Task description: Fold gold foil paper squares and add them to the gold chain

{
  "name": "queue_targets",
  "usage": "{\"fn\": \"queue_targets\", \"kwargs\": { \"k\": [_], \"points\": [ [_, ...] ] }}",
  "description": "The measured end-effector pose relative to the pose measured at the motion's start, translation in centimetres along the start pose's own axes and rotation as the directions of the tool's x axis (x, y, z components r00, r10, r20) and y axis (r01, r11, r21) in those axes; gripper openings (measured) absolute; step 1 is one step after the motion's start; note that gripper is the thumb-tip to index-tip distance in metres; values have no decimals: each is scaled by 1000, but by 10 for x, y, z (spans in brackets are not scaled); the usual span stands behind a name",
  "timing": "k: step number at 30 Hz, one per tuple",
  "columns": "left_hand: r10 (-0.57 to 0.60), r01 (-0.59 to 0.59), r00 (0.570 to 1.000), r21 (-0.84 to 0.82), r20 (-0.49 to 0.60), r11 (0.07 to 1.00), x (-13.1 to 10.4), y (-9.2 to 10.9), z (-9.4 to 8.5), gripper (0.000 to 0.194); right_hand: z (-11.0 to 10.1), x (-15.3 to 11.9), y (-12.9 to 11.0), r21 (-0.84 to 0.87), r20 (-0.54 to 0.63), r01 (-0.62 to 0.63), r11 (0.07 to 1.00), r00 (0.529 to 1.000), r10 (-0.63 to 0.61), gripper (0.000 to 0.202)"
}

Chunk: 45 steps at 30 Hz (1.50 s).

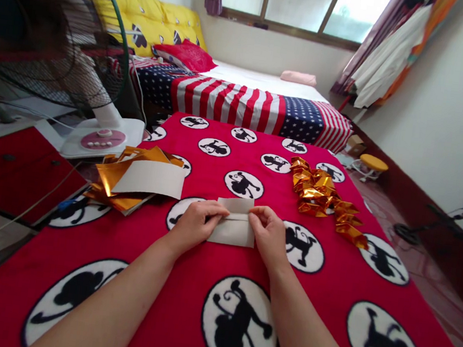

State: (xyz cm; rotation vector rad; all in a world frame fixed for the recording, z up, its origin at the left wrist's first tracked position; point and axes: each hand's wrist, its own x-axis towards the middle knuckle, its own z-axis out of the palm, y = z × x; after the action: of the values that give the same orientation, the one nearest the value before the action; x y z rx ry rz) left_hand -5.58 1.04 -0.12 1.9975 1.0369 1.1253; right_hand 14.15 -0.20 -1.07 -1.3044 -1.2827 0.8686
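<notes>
Left-hand grip (195, 222) and right-hand grip (268, 235) pinching a gray sheet (231, 234), seemingly folded across the middle, red patterned cloth (182, 302) beneath

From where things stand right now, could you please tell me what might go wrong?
The left hand and right hand hold the pale grey folded sheet at either side; uneven pressure might skew its fold. The green-rimmed fan stands beside the stack of gold and grey sheets, so a draught could scatter them. The red cloth with round white patches looks soft and may give under pressing.
</notes>
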Motion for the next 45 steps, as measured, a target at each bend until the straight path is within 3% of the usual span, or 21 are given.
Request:
{"fn": "queue_targets", "kwargs": {
  "k": [5,8,11,18,23,29,32,36,40,45],
  "points": [
    [6,-7,992,6,123,1000,1,-14,-2,36,-19,9,2,-325,192,223,919,967,-166,28],
    [19,-19,990,-2,138,1000,2,-14,-5,39,-30,14,6,-347,317,291,892,931,-180,44],
    [27,-27,989,2,143,1000,2,-11,-5,39,-37,16,10,-287,388,321,903,901,-197,45],
    [12,-18,985,35,173,999,2,-7,-7,46,-34,14,7,-203,358,340,918,899,-254,29],
    [15,-37,956,72,292,997,1,-1,-15,63,-36,12,-6,-195,322,403,894,888,-330,21],
    [-17,-49,897,137,441,989,1,8,-26,68,-39,8,-12,-219,457,423,879,840,-291,23],
    [-45,-26,915,170,400,985,1,7,-21,67,-40,8,-15,-254,492,383,888,842,-222,13],
    [-28,-34,955,202,296,979,0,5,-10,41,-38,9,-14,-243,455,264,933,881,-131,15],
    [7,-55,973,202,233,978,1,4,-4,29,-31,9,-13,-277,384,190,942,920,-72,23],
    [-67,47,990,154,127,987,4,-1,0,28,-21,6,-8,-353,236,100,930,972,-15,23]
  ]
}}
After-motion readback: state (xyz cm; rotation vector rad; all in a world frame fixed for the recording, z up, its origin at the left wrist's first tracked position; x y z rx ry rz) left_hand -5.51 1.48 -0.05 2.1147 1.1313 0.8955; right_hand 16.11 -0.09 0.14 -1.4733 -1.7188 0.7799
